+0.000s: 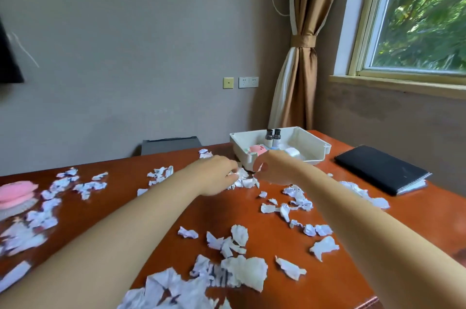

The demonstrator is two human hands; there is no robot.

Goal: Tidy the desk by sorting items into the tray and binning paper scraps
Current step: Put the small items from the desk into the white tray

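Observation:
White paper scraps point(242, 240) lie scattered all over the brown desk point(121, 195). A white tray point(312, 143) stands at the far side and holds two small dark-capped bottles point(273, 137), a pink toy point(257, 149) and a white case point(291, 151). Both arms reach forward to a small heap of scraps point(245, 181) just in front of the tray. My left hand point(216, 175) curls its fingers onto that heap. My right hand point(273, 167) is cupped beside it, pinching at scraps.
A black notebook point(380, 168) lies at the right of the desk. A pink round object point(16, 194) sits at the left edge. A grey bin point(171, 145) stands behind the desk against the wall. A curtain and a window are at the right.

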